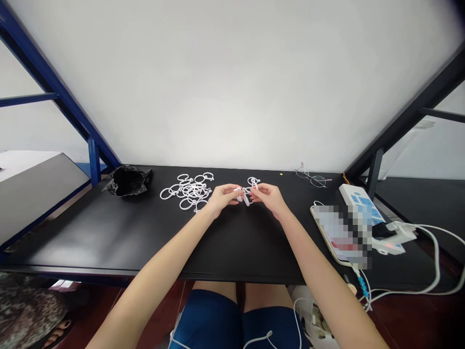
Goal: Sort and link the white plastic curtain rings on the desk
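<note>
Close together over the black table, both my hands are closed in pinches on white plastic pieces. My left hand [225,196] grips a white plastic ring [240,198] with thumb and fingers; part of it is hidden by the fingertips. In my right hand [269,196] is another white plastic ring [255,184], held near the first. A white piece [246,200] shows in the gap between the hands. Just behind them lie a few white rings [253,180]. To the left of my left hand, a loose pile of several white rings [191,191] with small eyelets spreads out.
A crumpled black plastic bag [140,186] stands at the table's back left. Eyeglasses [316,181] lie at the back right. A phone [327,237], a power strip [358,196] and white cables [436,257] occupy the right side. A wall [232,97] rises behind the table.
</note>
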